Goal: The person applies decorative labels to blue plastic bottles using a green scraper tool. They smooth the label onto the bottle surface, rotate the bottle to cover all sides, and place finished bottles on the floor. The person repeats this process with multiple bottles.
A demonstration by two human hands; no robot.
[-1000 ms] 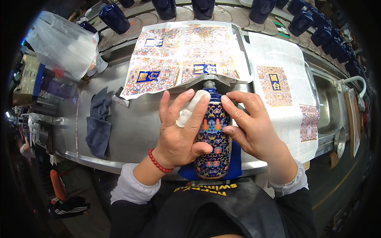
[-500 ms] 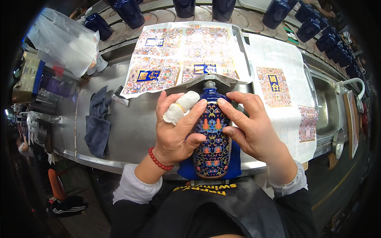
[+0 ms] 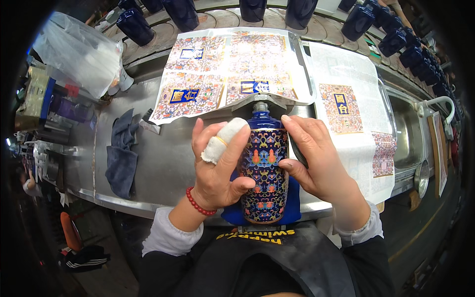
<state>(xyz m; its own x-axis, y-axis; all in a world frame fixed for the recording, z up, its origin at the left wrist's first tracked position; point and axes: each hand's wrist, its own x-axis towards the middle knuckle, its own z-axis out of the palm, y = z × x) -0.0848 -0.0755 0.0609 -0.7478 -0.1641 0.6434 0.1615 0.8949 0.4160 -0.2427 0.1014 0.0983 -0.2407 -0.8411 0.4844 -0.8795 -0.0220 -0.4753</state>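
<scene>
A dark blue bottle [image 3: 264, 168] lies with its neck away from me, its body wrapped in a colourful floral film. Its neck sits at a metal bracket [image 3: 272, 99] and its base rests on a blue pad [image 3: 293, 203]. My left hand [image 3: 217, 168], with white cloth around a finger, is at the bottle's left side, its fingers and thumb stretched apart. Along the right edge lies my right hand [image 3: 314, 158], forefinger near the shoulder and thumb on the film. Between its palm and the bottle shows a dark smooth-edged piece [image 3: 298, 152], mostly hidden.
Printed floral sheets [image 3: 198, 74] lie on a tray beyond the bottle; more sheets [image 3: 341, 106] are at the right, beside a sink [image 3: 403, 123]. A grey cloth [image 3: 122, 153] lies on the steel counter [image 3: 158, 173]. Several blue bottles [image 3: 180, 15] stand on a conveyor [image 3: 222, 20].
Both forefingers have moved apart from the middle of the bottle's upper film edge toward its sides. The bottles on the conveyor have shifted to the right.
</scene>
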